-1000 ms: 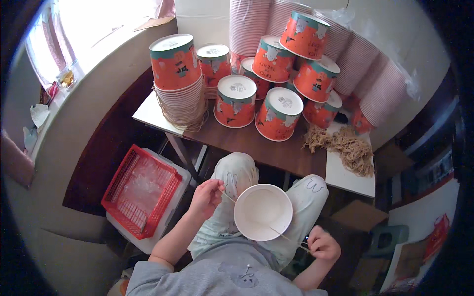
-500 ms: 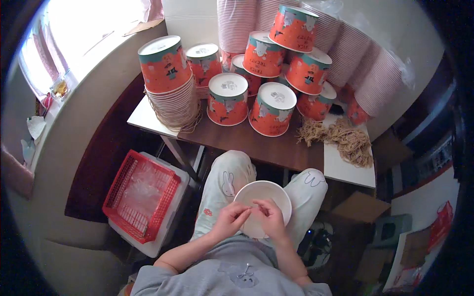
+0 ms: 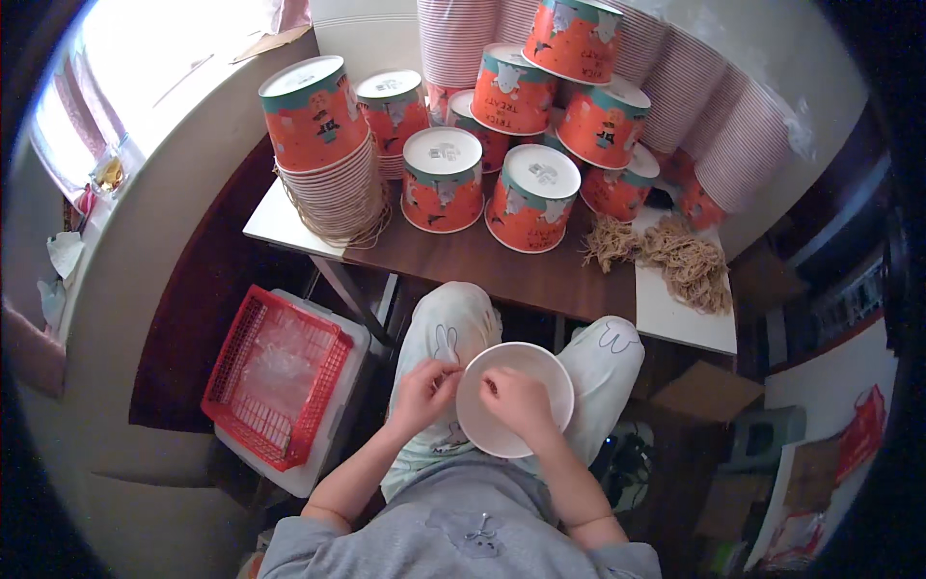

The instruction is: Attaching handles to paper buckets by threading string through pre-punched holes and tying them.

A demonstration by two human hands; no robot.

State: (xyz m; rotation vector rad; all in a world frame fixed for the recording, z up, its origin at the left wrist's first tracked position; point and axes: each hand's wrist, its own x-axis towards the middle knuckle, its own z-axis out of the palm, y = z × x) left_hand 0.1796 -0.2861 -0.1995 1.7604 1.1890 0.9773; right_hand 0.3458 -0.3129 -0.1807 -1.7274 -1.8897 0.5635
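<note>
The round white-lined paper bucket (image 3: 482,423) sits mouth-up in our lap, nearer us than the table's front edge. Our left hand (image 3: 424,396) pinches beside its left rim; our right hand (image 3: 522,400) curls over its mouth; we cannot tell what either holds. On the brown-and-white wooden table (image 3: 574,291), tangled tan twine (image 3: 687,268) lies toward the right end, and stacked orange paper buckets (image 3: 323,145) stand near the left edge.

A second ago we held our hands wide apart, with cord showing at each; half a second ago they met over the white bucket (image 3: 480,425). Now we have drawn our left hand (image 3: 424,398) back to the bucket's left rim, while our right hand (image 3: 519,398) hangs over its opening (the cord is hard to make out now).
</note>
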